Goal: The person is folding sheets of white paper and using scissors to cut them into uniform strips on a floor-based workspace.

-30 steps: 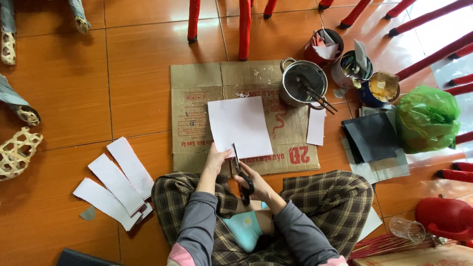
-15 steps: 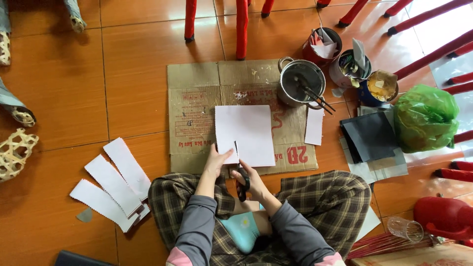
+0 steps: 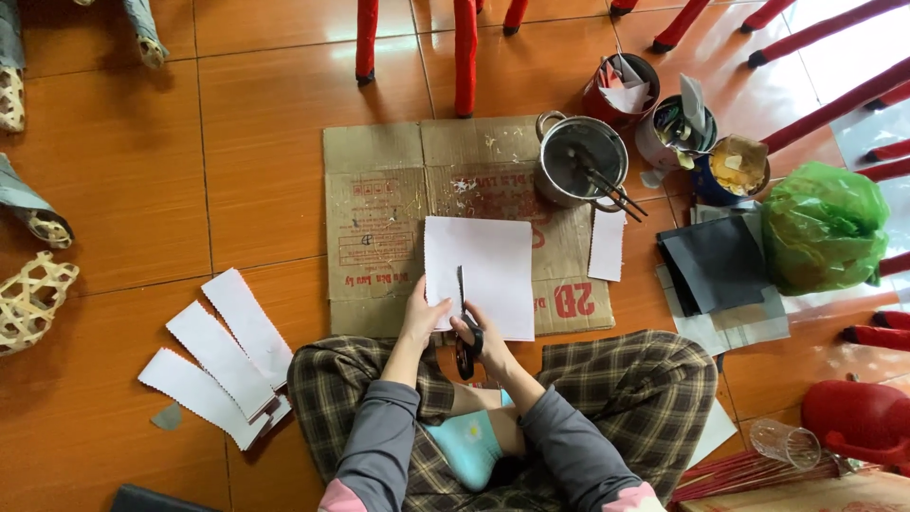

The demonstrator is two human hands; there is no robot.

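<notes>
A white paper sheet (image 3: 488, 270) with a zigzag left edge lies over a flattened cardboard box (image 3: 379, 209) on the floor. My left hand (image 3: 423, 315) holds the sheet's near left edge. My right hand (image 3: 483, 341) grips black-handled scissors (image 3: 464, 327), whose blades run up into the sheet from its near edge. I sit cross-legged in checked trousers, a light blue sock between my arms.
Several white zigzag-edged strips (image 3: 223, 356) lie at the left. One strip (image 3: 607, 245) rests by a metal pot (image 3: 580, 161) with sticks. Tins (image 3: 678, 133), dark sheets (image 3: 716, 265), a green bag (image 3: 823, 228), red chair legs (image 3: 464, 52), woven baskets (image 3: 33, 299) and a glass (image 3: 785, 442) surround me.
The sheet has turned from tilted to square with the cardboard. The scissors have gone further up into it from the near edge.
</notes>
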